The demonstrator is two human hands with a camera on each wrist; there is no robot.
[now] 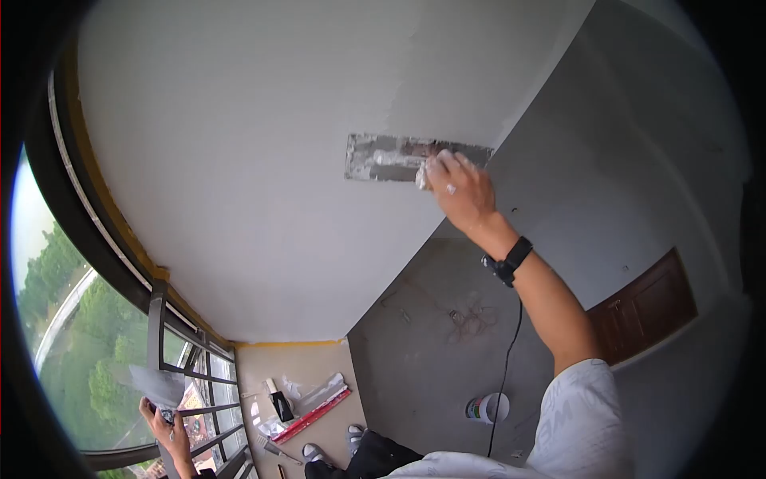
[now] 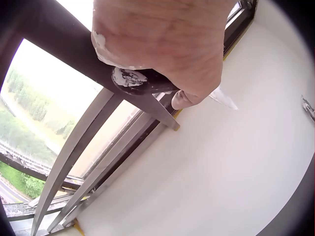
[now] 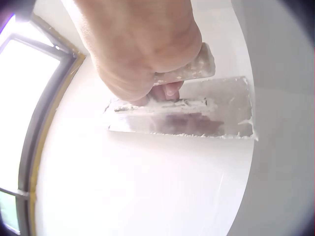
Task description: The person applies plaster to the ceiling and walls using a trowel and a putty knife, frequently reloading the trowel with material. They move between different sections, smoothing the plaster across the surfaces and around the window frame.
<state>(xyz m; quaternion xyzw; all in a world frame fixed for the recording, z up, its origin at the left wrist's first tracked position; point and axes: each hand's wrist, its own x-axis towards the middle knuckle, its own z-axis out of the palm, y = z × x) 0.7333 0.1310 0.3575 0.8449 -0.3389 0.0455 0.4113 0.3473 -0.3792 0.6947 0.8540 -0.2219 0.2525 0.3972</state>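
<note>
My right hand point(image 1: 463, 191) grips the handle of a rectangular steel trowel point(image 1: 363, 160), whose blade lies against the pale wall point(image 1: 263, 199) close to its right edge. White paste marks the blade and my knuckles. From the right wrist view, my fingers curl round the handle point(image 3: 199, 66) above the blade point(image 3: 226, 108). Low at the left, by the window frame, my left hand point(image 1: 169, 431) holds a putty knife point(image 1: 159, 385) with its blade upward. The left wrist view shows this hand point(image 2: 162, 44) wrapped round the dark, paste-smeared handle point(image 2: 133, 79).
Window bars point(image 1: 155, 319) run down the left side. On the floor lie a red-edged tool point(image 1: 315, 415), a black-and-white brush point(image 1: 281, 405) and a scraper beside my feet. A white bucket point(image 1: 496, 409) stands near a hanging black cable point(image 1: 511, 351). A brown door point(image 1: 646, 307) is at the right.
</note>
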